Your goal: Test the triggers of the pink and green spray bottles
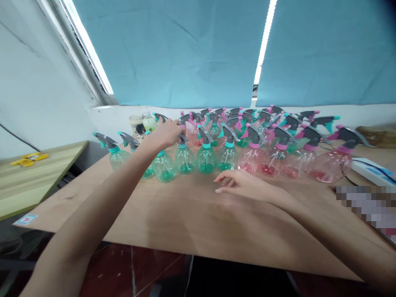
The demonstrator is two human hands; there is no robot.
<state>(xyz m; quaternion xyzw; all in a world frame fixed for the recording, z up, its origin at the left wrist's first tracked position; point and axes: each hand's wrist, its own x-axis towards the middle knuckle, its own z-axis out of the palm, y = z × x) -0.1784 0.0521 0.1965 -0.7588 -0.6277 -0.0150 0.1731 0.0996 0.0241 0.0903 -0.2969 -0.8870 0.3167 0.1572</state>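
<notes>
My left hand point(169, 133) reaches over the front row with its fingers curled at the grey spray head of a clear spray bottle point(185, 160) with a turquoise collar and green base. The hand partly hides that head. My right hand point(239, 184) hovers just above the table in front of the row, fingers loosely bent and apart, holding nothing. Nearest to it are a turquoise-collared spray bottle point(228, 157) and a pink-collared spray bottle point(250, 159). More green spray bottles point(164, 167) stand to the left, and pink ones point(331, 165) to the right.
Several more spray bottles point(214, 131) crowd behind the front row, against the wall. A patterned cup point(137, 127) and a pale green bottle point(149, 123) stand at the back left. On the right lies a white power strip point(373, 170). A yellow object point(30, 159) rests on the side table point(46, 177).
</notes>
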